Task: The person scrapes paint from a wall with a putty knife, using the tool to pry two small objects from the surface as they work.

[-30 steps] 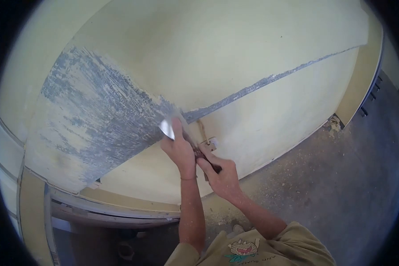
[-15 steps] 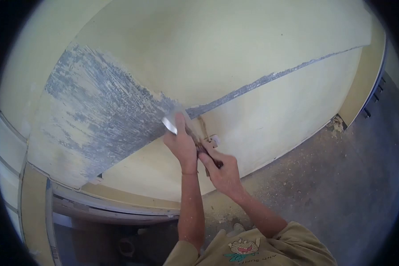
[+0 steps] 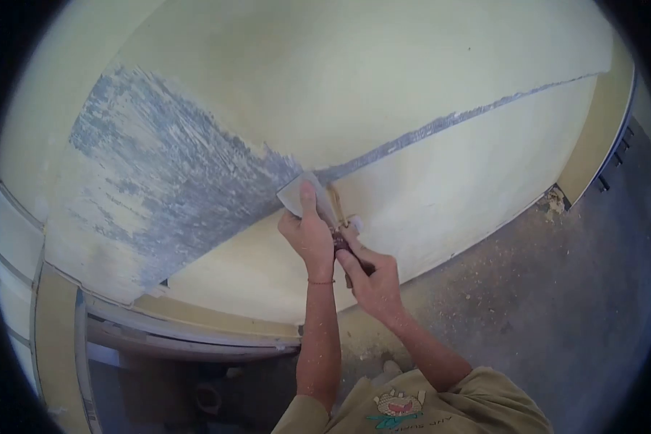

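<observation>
A wide-bladed scraper lies against the wall, its top edge at the lower border of a rough grey scraped patch. My left hand grips the blade from below, with the thumb stretched up along its face. Behind it, my right hand is closed around the dark handle, which is mostly hidden by the fingers. Just right of the blade, a brownish strip and a small pale fitting show on the wall.
A narrow grey scraped band runs up to the right across the cream wall. Pale flakes are scattered over the grey floor. An opening with a ledge sits at lower left, and a blue-edged border stands at right.
Both hands and the scraper have shifted slightly right. The blade, blurred and glinting before, now shows its flat face more clearly.
</observation>
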Available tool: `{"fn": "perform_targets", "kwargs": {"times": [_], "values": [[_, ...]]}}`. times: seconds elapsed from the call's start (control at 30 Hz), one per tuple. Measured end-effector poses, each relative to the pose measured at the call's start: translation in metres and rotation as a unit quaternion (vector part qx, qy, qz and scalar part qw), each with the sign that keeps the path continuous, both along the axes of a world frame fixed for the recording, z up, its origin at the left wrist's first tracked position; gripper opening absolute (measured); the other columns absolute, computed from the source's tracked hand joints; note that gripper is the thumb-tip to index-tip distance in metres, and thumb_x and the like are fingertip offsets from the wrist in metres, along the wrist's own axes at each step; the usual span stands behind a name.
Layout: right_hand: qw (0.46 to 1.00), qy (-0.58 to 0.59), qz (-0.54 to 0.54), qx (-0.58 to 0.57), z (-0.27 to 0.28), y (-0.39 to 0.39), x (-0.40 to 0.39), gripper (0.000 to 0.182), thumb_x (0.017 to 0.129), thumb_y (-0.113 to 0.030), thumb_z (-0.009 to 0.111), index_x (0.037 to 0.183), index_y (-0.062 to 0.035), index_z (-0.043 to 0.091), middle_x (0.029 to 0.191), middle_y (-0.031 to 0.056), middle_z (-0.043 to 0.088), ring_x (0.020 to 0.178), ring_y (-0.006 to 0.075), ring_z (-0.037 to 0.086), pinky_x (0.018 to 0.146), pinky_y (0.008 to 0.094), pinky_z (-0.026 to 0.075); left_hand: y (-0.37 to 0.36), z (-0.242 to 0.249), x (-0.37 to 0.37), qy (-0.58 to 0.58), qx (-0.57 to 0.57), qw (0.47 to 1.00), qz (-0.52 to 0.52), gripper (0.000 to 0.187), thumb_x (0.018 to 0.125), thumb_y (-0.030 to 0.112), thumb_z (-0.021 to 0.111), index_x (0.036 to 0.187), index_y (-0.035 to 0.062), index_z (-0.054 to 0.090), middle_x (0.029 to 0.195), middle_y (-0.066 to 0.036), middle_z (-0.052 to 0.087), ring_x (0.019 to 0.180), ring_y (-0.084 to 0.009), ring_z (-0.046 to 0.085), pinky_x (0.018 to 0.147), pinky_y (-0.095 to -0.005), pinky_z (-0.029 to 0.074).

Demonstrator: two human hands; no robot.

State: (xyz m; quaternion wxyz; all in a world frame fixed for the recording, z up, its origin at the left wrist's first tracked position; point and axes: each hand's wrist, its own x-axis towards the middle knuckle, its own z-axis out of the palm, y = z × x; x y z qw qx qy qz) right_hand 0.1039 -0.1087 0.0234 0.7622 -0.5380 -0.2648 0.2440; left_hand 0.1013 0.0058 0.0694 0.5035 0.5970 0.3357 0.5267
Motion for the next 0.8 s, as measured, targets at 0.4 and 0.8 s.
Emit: {"fn": "perform_targets", "kwargs": {"times": [0.4, 0.8], "values": [[0.997, -0.075, -0.028, 0.013, 0.006, 0.001, 0.004, 0.038, 0.092, -0.01, 0.062, 0.129, -0.0014, 0.057, 0.076, 0.0079, 0.066, 0.067, 0.0041, 0.046, 0.059, 0.0233, 0.044, 0.002, 0.005, 0.008, -0.05, 0.011, 0.999, 0.007, 0.031, 0.093, 0.024, 0.063, 0.081, -0.0045, 0.065, 0.068, 0.0, 0.057, 0.061, -0.0069, 0.048, 0.053, -0.0251, 0.038], [0.999, -0.023, 0.015, -0.02, -0.001, -0.008, 0.008, 0.038, 0.092, -0.011, 0.062, 0.129, -0.0037, 0.057, 0.076, 0.011, 0.064, 0.068, 0.0035, 0.046, 0.062, 0.0229, 0.045, -0.004, -0.014, 0.011, -0.06, 0.035, 0.997, 0.035, 0.036, 0.094, 0.028, 0.062, 0.08, -0.0053, 0.066, 0.072, 0.0, 0.059, 0.064, -0.0071, 0.048, 0.058, -0.0253, 0.038]]}}
